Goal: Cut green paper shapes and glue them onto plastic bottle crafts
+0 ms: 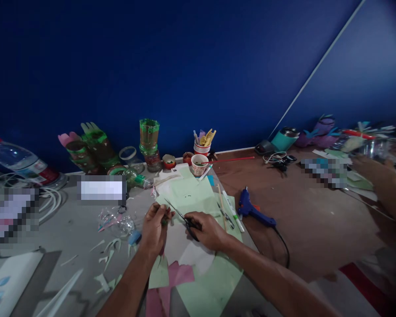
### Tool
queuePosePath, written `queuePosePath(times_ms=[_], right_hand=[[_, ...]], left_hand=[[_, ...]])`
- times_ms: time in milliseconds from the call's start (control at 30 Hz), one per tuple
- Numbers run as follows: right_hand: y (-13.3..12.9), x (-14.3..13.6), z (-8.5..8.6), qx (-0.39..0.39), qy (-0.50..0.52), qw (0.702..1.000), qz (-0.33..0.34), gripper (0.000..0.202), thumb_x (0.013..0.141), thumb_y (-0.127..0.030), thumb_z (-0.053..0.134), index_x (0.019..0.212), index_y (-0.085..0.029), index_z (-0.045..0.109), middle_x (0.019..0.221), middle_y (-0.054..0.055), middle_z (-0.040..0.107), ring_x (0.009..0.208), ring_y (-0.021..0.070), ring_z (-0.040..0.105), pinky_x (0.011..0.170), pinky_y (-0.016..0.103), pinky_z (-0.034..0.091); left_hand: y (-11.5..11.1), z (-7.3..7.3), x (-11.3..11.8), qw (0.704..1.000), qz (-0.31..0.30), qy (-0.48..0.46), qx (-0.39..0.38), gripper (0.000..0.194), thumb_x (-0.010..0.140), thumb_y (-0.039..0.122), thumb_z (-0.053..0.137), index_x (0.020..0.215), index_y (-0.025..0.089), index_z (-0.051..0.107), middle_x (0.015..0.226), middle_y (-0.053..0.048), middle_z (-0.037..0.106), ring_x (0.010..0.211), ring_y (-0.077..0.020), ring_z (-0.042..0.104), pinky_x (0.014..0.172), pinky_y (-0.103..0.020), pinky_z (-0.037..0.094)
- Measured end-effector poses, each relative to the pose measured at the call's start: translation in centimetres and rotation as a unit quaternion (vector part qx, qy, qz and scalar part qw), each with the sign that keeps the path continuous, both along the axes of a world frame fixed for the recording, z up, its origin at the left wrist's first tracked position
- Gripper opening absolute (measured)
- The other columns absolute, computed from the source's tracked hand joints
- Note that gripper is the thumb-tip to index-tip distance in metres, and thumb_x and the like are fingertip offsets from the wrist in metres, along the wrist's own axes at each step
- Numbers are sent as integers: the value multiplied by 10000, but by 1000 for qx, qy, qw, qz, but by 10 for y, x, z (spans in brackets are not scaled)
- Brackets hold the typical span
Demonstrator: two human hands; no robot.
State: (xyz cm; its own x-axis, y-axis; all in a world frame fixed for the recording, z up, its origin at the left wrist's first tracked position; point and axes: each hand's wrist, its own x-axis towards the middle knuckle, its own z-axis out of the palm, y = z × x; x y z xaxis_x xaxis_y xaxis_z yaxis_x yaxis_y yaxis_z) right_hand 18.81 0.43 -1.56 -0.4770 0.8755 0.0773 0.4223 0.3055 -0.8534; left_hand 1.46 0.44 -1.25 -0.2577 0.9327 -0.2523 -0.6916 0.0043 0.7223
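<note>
My right hand (207,230) is closed around the dark handles of a pair of scissors (178,209), whose thin blades point up and left. Close to the blade tips, my left hand (155,224) pinches a small dark reddish and green piece (166,216), partly hidden by the fingers. Both hands are above pale green paper (191,193) and white sheets on the table. Below them lie pink paper strips (181,274).
Right of the papers lies a blue glue gun (254,211) with a cord. Pens, a craft knife and paper cups (199,164) are nearby. Bottles and paper scraps sit left. Another person's hand (371,171) is at far right.
</note>
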Motion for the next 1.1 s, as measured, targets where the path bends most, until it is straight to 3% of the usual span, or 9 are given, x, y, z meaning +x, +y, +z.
queuePosePath(times_ms=[267,500,767,1000,1100], right_hand=[[0,1,4,0,6,1000,4,374,706,-92,568,1058,-191,645,778,15,702,731,162,640,660,225,449],[-1,2,0,-6,28,999,19,346,705,-159,599,1048,-176,633,773,6,659,652,128,566,587,207,411],[1,-1,-4,-85,86,993,2,347,715,-233,617,1051,-148,621,638,-38,506,564,96,446,519,198,354],[2,-1,-1,-122,127,984,-2,326,717,-238,607,1032,-154,621,633,-42,501,546,86,425,518,205,361],[3,0,-3,-119,118,986,-2,337,713,-231,617,1041,-155,622,632,-42,493,548,86,424,515,204,359]], left_hand=[[-1,5,2,1000,-4,9,0,250,613,193,793,692,189,556,525,76,584,487,-66,545,678,-258,543],[-1,6,3,1000,3,12,-10,262,595,203,807,710,179,573,586,50,630,501,-67,560,576,-191,506],[-3,5,2,999,-45,18,-13,212,602,209,786,666,169,588,569,48,621,526,-87,580,636,-240,528],[-8,13,4,990,-120,69,-32,217,615,224,776,772,162,640,639,22,654,562,-96,600,556,-197,475],[-8,11,4,991,-108,73,-14,221,654,266,760,815,179,636,656,31,649,565,-87,588,572,-197,469]])
